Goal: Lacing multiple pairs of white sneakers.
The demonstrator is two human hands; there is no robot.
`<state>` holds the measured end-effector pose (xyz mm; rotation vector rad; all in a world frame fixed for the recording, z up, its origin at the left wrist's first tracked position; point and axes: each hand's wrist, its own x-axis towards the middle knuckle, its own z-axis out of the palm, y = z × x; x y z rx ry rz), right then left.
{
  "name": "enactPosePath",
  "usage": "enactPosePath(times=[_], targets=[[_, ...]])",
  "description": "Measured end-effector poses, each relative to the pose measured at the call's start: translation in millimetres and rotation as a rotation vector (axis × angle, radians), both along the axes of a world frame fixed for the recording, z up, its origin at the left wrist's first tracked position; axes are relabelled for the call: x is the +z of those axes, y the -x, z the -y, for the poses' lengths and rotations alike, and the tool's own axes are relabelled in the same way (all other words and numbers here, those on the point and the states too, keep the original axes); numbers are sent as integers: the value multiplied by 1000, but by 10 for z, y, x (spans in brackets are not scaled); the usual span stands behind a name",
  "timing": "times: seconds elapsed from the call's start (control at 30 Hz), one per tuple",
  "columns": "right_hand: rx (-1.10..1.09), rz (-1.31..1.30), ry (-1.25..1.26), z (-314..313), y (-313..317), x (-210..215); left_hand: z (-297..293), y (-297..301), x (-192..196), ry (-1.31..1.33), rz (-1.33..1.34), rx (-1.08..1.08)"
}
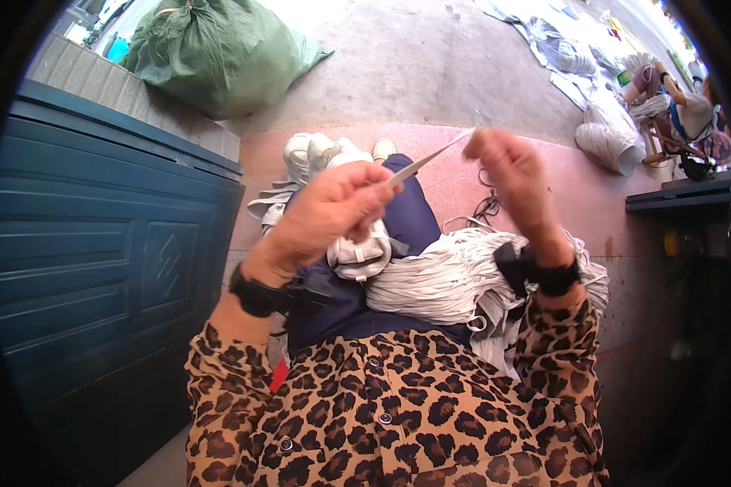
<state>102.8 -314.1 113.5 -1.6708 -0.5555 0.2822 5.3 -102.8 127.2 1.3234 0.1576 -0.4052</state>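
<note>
Between my two hands a flat white shoelace (427, 160) is pulled taut, slanting up to the right. My left hand (333, 209) is closed on its lower end. My right hand (508, 166), somewhat blurred, pinches the upper end. Under my left hand a pale shoe (361, 256) rests on my lap, partly hidden by the fingers. A thick bundle of white laces (439, 276) lies across my right thigh, below my right hand. More pale shoes (321, 150) are grouped beyond my left hand, near my knees.
A dark blue panelled door (97, 260) stands close on my left. A large green sack (219, 61) sits at the far left. White sacks (611, 134) and a seated person (682, 101) are at the far right. A dark cord (487, 207) lies on the pink floor.
</note>
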Motion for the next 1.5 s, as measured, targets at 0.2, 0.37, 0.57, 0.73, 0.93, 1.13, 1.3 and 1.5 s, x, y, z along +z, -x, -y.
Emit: enactPosePath(times=[0.2,0.37,0.57,0.73,0.93,1.13,1.3,1.5], targets=[[-201,164,437,290,-343,-160,-537,310,-196,-148,-28,-31],[28,678,1045,374,-138,-1029,-591,431,-758,-172,-292,55],[343,-137,97,-854,590,-1133,-156,375,-1289,-449,-58,154],[399,-301,147,-1139,580,-1149,-333,337,-1256,37,-318,365],[345,-113,405,-1097,307,-1387,-496,222,-1317,-258,-238,457],[292,300,458,-1096,187,-1620,-496,211,-1583,-1000,180,251],[249,355,533,-1123,232,-1633,-444,200,-1595,-1010,135,219],[298,380,502,-1089,207,-1659,-444,210,-1605,-975,142,237]])
